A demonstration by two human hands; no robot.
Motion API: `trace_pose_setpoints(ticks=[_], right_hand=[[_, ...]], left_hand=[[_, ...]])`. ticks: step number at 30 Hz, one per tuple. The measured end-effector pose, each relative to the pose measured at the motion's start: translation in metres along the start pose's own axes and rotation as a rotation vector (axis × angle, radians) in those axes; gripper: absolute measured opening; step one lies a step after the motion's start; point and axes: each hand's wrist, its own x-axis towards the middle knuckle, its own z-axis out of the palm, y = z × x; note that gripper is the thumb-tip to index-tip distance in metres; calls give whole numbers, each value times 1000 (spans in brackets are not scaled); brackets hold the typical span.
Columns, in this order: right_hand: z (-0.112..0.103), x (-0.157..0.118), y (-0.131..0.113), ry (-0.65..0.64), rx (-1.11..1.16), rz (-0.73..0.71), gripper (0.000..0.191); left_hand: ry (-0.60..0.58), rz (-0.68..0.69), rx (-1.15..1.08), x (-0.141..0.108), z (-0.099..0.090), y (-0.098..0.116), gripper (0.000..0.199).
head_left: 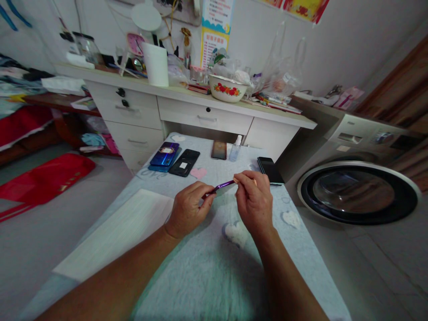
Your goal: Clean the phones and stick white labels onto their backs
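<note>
Above the middle of the table a slim purple phone is held nearly edge-on, tilted up to the right. My left hand pinches its left end between thumb and fingers. At its right end my right hand is closed, with curled fingers covering that end. A small pale orange bit shows by the right fingers; I cannot make out what it is. Beyond my left hand lie a black phone and a blue phone resting on another blue one. More dark phones are stacked beyond my right hand.
A clear spray bottle stands near the far table edge beside a small blurred brown item. A pale strip lies at the left. Behind are a cluttered white desk and, at right, a washing machine.
</note>
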Motion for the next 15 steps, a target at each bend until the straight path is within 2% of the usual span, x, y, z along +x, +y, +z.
trace_pose_setpoints(ticks=[5,15], right_hand=[[2,-1,-4,5,17,-36,28],[4,-4,-16,-64,86,-64,29]], left_hand=[[-12,-11,6,0,0,0,7],[-14,-12,-22,0,1,0,10]])
